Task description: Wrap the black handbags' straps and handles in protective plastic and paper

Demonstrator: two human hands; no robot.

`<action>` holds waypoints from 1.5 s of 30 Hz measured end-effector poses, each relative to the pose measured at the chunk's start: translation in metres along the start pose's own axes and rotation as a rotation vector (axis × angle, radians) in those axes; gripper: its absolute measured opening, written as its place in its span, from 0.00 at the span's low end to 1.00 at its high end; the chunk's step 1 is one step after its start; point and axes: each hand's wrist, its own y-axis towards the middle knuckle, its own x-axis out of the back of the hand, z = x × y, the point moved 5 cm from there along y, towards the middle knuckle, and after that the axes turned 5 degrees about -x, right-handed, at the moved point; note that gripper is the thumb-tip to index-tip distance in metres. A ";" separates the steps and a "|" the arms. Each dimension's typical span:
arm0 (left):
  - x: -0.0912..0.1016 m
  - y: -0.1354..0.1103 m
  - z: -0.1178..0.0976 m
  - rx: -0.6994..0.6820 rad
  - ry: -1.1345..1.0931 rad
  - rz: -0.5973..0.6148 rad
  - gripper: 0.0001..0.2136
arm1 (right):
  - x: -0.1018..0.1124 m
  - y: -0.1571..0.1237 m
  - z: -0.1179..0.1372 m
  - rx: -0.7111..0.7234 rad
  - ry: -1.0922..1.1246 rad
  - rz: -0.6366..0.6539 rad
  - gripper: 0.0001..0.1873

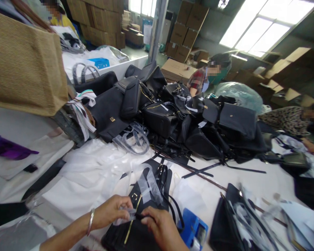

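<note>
A black handbag [136, 233] with gold trim lies flat on the white table [214, 181] right in front of me. My left hand [111, 211], with a silver bangle on the wrist, pinches a strip of clear plastic wrap [125, 216] over the bag. My right hand [162, 228] rests on the bag beside it, thumb and fingers closed on a thin black strap end at the plastic. More clear plastic [149, 186] lies over the bag's top and black handle [172, 205].
A big heap of black handbags [178, 118] fills the table's middle. A blue tape dispenser [195, 230] sits by my right hand, another black bag [230, 223] beyond it. A woven tan bag [23, 62] stands left. Two people [206, 75] work across the table, a third at the far left; cardboard boxes behind.
</note>
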 end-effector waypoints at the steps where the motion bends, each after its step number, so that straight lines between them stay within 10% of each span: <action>1: -0.001 0.000 0.000 -0.009 0.015 0.006 0.10 | 0.001 0.000 -0.002 -0.017 0.003 0.000 0.06; 12: -0.025 0.007 0.014 0.052 0.178 0.007 0.11 | -0.035 0.008 -0.002 -0.043 -0.087 0.025 0.17; 19: -0.011 0.017 -0.012 -0.034 0.493 -0.105 0.13 | 0.003 -0.013 -0.037 -0.151 -0.085 -0.092 0.05; 26: -0.044 0.042 -0.017 -0.098 0.750 -0.029 0.11 | -0.020 -0.001 -0.037 -0.177 0.024 -0.099 0.05; 33: -0.046 0.058 -0.021 -0.129 0.846 -0.032 0.14 | 0.009 -0.013 -0.054 -0.151 -0.183 -0.199 0.03; 45: -0.080 0.130 -0.011 -0.265 0.978 0.114 0.09 | 0.013 0.003 -0.112 -0.371 -0.006 -0.381 0.16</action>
